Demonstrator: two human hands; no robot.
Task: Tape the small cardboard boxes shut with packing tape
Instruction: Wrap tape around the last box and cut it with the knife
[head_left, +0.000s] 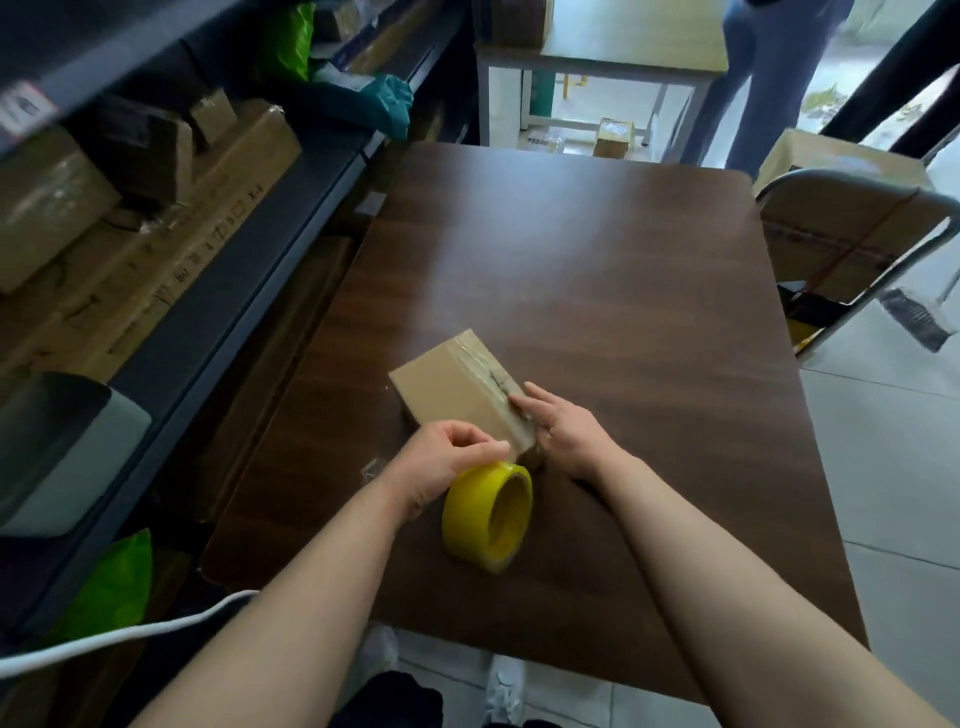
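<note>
A small cardboard box (451, 387) lies on the dark wooden table (597, 270), with clear tape running along its right side. My right hand (563, 428) presses flat, straight fingers against that taped side near the box's front corner. A yellow roll of packing tape (491, 514) stands on edge just in front of the box. My left hand (441, 460) curls over the top of the roll and pinches it where the tape leads toward the box.
Shelves (171, 332) with cardboard cartons and green bags run along the left. A folding chair (872, 249) holding a large box stands at the table's right. A light table (597, 57) and people's legs are at the back. A white cable (130, 631) crosses bottom left.
</note>
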